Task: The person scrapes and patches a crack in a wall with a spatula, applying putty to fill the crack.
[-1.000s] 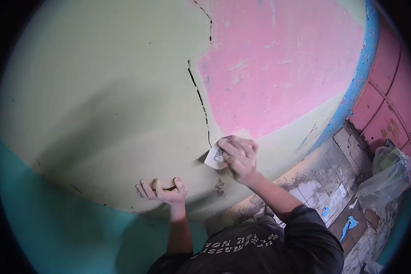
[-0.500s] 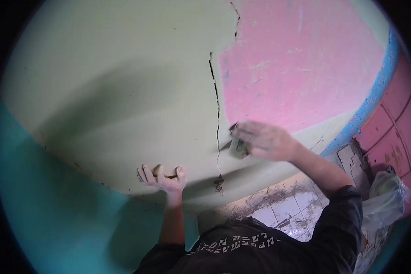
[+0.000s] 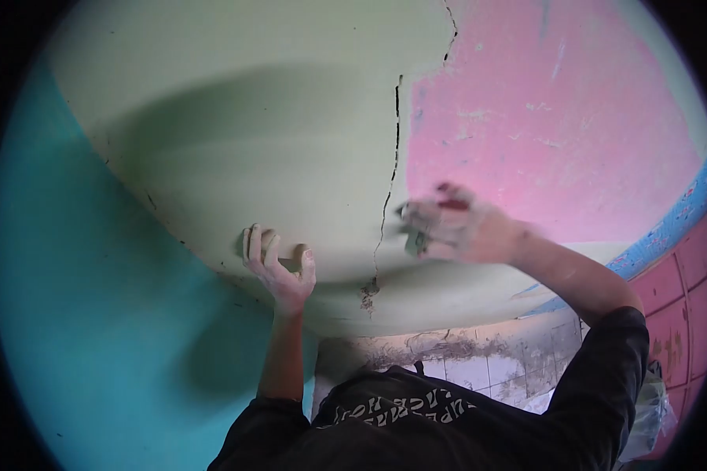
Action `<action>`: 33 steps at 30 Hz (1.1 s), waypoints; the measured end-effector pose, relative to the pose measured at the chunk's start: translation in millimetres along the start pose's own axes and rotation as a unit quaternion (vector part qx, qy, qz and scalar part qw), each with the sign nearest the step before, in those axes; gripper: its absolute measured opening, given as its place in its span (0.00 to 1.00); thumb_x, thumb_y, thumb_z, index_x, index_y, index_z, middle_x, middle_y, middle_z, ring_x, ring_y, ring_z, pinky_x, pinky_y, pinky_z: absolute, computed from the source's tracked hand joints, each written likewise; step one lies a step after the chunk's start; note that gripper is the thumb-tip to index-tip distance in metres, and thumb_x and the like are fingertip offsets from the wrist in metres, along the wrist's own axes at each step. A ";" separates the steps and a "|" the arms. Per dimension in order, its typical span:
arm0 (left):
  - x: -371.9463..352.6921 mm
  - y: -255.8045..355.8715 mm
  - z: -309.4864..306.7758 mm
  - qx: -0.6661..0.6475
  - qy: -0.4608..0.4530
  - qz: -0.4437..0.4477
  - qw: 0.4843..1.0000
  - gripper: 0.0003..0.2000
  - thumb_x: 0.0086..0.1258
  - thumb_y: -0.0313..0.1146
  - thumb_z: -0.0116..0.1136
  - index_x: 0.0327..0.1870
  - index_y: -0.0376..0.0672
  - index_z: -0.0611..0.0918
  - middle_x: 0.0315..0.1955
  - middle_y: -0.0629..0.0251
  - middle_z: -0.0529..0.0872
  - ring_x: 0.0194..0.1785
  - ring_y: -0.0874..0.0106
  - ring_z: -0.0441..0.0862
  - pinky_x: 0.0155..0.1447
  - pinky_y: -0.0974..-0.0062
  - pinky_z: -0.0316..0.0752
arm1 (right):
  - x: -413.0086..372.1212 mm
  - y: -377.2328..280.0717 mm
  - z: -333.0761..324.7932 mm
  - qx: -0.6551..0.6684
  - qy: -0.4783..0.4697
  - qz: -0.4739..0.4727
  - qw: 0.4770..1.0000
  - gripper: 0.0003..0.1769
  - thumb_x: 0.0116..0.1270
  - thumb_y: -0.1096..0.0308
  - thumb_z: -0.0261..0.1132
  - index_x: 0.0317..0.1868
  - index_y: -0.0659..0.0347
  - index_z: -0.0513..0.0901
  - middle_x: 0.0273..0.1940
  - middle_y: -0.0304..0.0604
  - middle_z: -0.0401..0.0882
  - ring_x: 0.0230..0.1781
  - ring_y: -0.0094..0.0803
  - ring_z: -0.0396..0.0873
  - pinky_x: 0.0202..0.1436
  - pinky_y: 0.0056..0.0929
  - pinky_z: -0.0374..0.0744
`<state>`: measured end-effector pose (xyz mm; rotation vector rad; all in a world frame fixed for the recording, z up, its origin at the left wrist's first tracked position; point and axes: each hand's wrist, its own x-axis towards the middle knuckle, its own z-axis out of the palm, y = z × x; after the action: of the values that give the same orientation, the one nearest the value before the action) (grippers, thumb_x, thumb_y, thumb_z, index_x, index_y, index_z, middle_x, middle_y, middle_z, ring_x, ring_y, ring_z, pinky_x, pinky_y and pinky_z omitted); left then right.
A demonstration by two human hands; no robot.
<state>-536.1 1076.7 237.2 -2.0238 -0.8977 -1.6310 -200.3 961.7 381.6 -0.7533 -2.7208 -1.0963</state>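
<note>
A pale green wall fills the middle of the view, with a dark crack running down it to a crumbled patch. My left hand is left of the crack, dusted white. Its fingers are spread and bent, apparently resting on the wall, with shadow behind them. My right hand is just right of the crack, by the lower edge of the pink area. Blurred by motion, its fingers close around a small dark and greenish thing whose kind I cannot make out.
A teal wall meets the pale wall at the left. Blue trim and pink tiles are at the right. Below are dirty white tiles and a clear plastic bag beside my right sleeve.
The view has shifted, showing more teal wall. My right hand has turned and stays close to the crack. My left hand sits higher in view, its fingers more upright.
</note>
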 end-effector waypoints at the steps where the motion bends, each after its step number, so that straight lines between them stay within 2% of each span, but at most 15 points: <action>1: 1.8 2.5 -3.8 0.001 -0.010 -0.008 1.000 0.30 0.69 0.35 0.64 0.70 0.35 0.68 0.72 0.38 0.67 0.73 0.41 0.65 0.75 0.41 0.61 | 1.9 10.5 -4.8 -0.038 0.042 0.022 0.998 0.12 0.69 0.68 0.64 0.51 0.45 0.79 0.70 0.45 0.77 0.76 0.32 0.71 0.75 0.52 0.72; 4: -4.2 10.9 -15.1 0.003 -0.029 -0.041 0.999 0.31 0.68 0.34 0.65 0.71 0.36 0.67 0.72 0.39 0.68 0.73 0.42 0.66 0.75 0.44 0.61 | 3.5 -4.6 -1.0 -0.012 0.051 0.054 0.997 0.10 0.69 0.65 0.63 0.50 0.46 0.80 0.70 0.45 0.77 0.75 0.32 0.71 0.76 0.53 0.71; 5: -3.1 11.1 -16.1 0.001 -0.032 -0.048 0.998 0.31 0.68 0.34 0.65 0.71 0.36 0.67 0.72 0.39 0.69 0.73 0.43 0.67 0.75 0.45 0.61 | 1.9 -10.7 3.8 -0.019 -0.003 0.015 1.000 0.09 0.69 0.65 0.63 0.48 0.46 0.82 0.71 0.45 0.77 0.75 0.33 0.72 0.76 0.53 0.72; 8: -3.7 15.8 -16.4 0.001 -0.028 -0.055 0.998 0.32 0.67 0.32 0.65 0.71 0.36 0.67 0.72 0.40 0.70 0.73 0.44 0.68 0.75 0.44 0.61 | 0.6 3.4 -0.7 -0.057 0.039 0.022 0.997 0.07 0.69 0.63 0.62 0.46 0.46 0.82 0.71 0.44 0.77 0.75 0.33 0.72 0.77 0.52 0.71; 9: -4.3 17.2 -14.7 -0.005 -0.030 -0.060 0.998 0.32 0.67 0.32 0.65 0.71 0.36 0.67 0.72 0.40 0.69 0.73 0.44 0.68 0.75 0.44 0.61 | 5.5 13.0 -8.4 -0.039 0.093 0.057 0.993 0.07 0.70 0.63 0.61 0.46 0.46 0.82 0.70 0.43 0.78 0.76 0.34 0.71 0.78 0.51 0.69; 12: -9.4 23.2 -15.1 -0.014 -0.035 -0.084 0.996 0.32 0.68 0.31 0.65 0.72 0.36 0.67 0.73 0.39 0.69 0.73 0.43 0.67 0.75 0.44 0.60 | 5.2 -7.5 2.9 -0.005 0.065 0.053 0.996 0.07 0.70 0.64 0.62 0.46 0.45 0.82 0.68 0.43 0.80 0.76 0.34 0.71 0.79 0.52 0.68; 13: -10.5 25.4 -14.4 -0.016 -0.033 -0.088 0.995 0.32 0.68 0.31 0.65 0.72 0.36 0.67 0.73 0.39 0.68 0.73 0.43 0.67 0.76 0.44 0.60 | 3.5 -12.3 7.0 0.035 0.019 0.031 0.999 0.08 0.69 0.64 0.62 0.47 0.45 0.82 0.65 0.42 0.82 0.75 0.34 0.72 0.80 0.53 0.67; 16: -11.5 29.4 -10.5 -0.019 -0.033 -0.095 0.995 0.32 0.68 0.31 0.65 0.72 0.35 0.66 0.74 0.40 0.67 0.74 0.43 0.66 0.77 0.44 0.60 | 11.7 5.3 4.3 -0.047 0.106 0.064 0.991 0.04 0.69 0.63 0.63 0.43 0.46 0.81 0.62 0.40 0.84 0.72 0.33 0.75 0.81 0.53 0.66; 19: -16.5 35.8 -12.3 -0.022 -0.038 -0.115 0.992 0.33 0.67 0.33 0.67 0.72 0.37 0.66 0.74 0.40 0.67 0.74 0.43 0.66 0.75 0.43 0.59 | 14.2 -8.8 2.8 -0.002 0.091 0.081 0.993 0.02 0.69 0.63 0.63 0.39 0.47 0.81 0.60 0.39 0.85 0.69 0.32 0.77 0.81 0.54 0.65; 22: -16.1 34.7 -13.1 -0.023 -0.030 -0.114 0.993 0.34 0.66 0.34 0.68 0.72 0.37 0.66 0.74 0.39 0.66 0.74 0.42 0.66 0.75 0.42 0.59 | 4.7 -15.6 12.2 0.061 0.049 0.041 0.996 0.04 0.70 0.63 0.64 0.38 0.51 0.80 0.63 0.40 0.84 0.73 0.34 0.74 0.79 0.57 0.68; 25: -18.2 34.2 -10.5 -0.029 -0.033 -0.128 0.991 0.35 0.66 0.34 0.68 0.72 0.37 0.66 0.74 0.39 0.66 0.74 0.42 0.66 0.75 0.42 0.58 | 9.5 -3.3 -2.7 0.013 0.124 0.121 0.985 0.04 0.67 0.63 0.65 0.37 0.50 0.81 0.62 0.41 0.85 0.72 0.35 0.75 0.79 0.55 0.68; 28: -21.4 34.6 -15.3 -0.029 -0.037 -0.134 0.990 0.35 0.66 0.33 0.68 0.72 0.38 0.66 0.74 0.39 0.66 0.74 0.42 0.66 0.75 0.42 0.58 | 6.6 -22.1 18.0 0.059 0.064 0.045 0.995 0.01 0.66 0.64 0.65 0.36 0.48 0.80 0.62 0.41 0.84 0.70 0.36 0.77 0.81 0.50 0.65; 31: -17.2 31.0 -13.8 -0.025 -0.032 -0.127 0.991 0.35 0.65 0.33 0.68 0.73 0.38 0.66 0.74 0.39 0.66 0.74 0.42 0.66 0.76 0.42 0.58 | 4.6 -3.4 20.2 0.009 0.134 0.065 0.989 0.01 0.65 0.64 0.65 0.37 0.48 0.81 0.63 0.42 0.84 0.71 0.37 0.76 0.82 0.50 0.65; 33: -21.5 36.1 -13.8 -0.027 -0.034 -0.139 0.989 0.35 0.65 0.33 0.68 0.73 0.38 0.66 0.74 0.39 0.66 0.74 0.42 0.66 0.76 0.42 0.58 | 9.4 -3.3 7.7 0.032 0.117 0.084 0.989 0.04 0.63 0.63 0.67 0.36 0.52 0.82 0.65 0.44 0.83 0.72 0.39 0.75 0.80 0.52 0.68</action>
<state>-523.7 1036.7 223.2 -2.0768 -1.2198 -1.7523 -209.5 968.7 376.6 -0.7729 -2.4365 -0.9888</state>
